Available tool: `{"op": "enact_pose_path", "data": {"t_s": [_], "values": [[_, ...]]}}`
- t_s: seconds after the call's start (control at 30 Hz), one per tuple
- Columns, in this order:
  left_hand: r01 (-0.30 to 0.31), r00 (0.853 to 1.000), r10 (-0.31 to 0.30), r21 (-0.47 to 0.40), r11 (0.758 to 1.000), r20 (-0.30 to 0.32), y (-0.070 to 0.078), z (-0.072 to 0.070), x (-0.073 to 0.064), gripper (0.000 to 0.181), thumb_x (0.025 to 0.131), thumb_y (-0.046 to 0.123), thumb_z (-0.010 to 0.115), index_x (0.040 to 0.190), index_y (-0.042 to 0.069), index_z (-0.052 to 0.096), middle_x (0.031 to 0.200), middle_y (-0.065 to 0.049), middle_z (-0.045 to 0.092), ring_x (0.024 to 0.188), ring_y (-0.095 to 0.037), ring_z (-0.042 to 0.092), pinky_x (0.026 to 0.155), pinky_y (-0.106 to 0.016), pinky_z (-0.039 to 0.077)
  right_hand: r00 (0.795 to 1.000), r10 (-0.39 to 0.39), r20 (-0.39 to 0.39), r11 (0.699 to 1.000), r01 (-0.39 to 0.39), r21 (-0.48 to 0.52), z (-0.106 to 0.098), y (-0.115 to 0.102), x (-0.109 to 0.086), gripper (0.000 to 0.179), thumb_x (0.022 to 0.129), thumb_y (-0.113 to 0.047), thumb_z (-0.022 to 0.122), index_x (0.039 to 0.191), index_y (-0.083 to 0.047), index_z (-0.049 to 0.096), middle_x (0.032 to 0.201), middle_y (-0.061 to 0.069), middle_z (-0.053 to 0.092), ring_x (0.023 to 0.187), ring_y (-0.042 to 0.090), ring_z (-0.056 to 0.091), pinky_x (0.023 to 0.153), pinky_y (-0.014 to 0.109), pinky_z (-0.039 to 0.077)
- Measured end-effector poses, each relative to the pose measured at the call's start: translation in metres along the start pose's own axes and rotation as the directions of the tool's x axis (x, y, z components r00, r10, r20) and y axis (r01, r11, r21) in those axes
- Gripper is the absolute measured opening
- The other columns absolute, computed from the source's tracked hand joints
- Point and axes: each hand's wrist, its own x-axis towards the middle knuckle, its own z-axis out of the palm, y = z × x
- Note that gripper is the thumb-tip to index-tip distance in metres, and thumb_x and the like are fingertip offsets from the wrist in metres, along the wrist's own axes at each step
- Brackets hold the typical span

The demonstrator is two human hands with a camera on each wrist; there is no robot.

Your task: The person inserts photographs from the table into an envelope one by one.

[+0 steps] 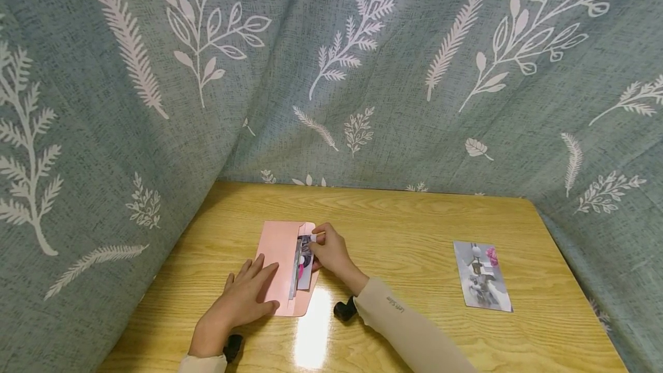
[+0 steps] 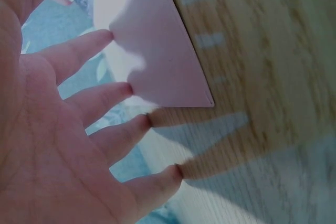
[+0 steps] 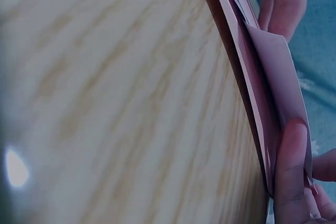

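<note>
A pink envelope (image 1: 279, 263) lies on the table with its open side to the right. My left hand (image 1: 240, 298) rests on its left part, fingers spread and nearly straight. In the left wrist view, two fingertips touch the envelope (image 2: 163, 66) near its corner and two reach past its edge. My right hand (image 1: 331, 252) pinches a photo card (image 1: 305, 266) by its right edge, and the card's left side is at the envelope's opening. The right wrist view shows the card's pale back (image 3: 275, 72) between thumb and fingers. A greyish card edge (image 1: 295, 272) shows beside it in the opening.
Another photo card (image 1: 481, 278), grey with a pink flower, lies flat at the right of the wooden table (image 1: 404, 229). A leaf-patterned curtain (image 1: 290, 62) hangs around the table's back and sides. Black devices (image 1: 344, 308) sit at both wrists.
</note>
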Motion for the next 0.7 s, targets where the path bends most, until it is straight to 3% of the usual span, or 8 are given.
{"op": "enact_pose_path", "data": {"t_s": [0.7], "values": [[0.009, 1.0, -0.009, -0.015, 1.0, 0.021, 0.002, -0.004, -0.002, 0.078, 0.082, 0.03, 0.082, 0.15, 0.011, 0.048, 0.159, -0.026, 0.025, 0.145, -0.052, 0.017, 0.105, -0.078, 0.01, 1.0, 0.011, 0.007, 0.999, -0.011, -0.032, 0.012, -0.005, -0.002, 0.028, 0.092, 0.002, 0.062, 0.118, -0.001, 0.054, 0.089, 0.008, 0.058, 0.043, 0.017, 0.06, 0.039, 0.034, 0.053]]}}
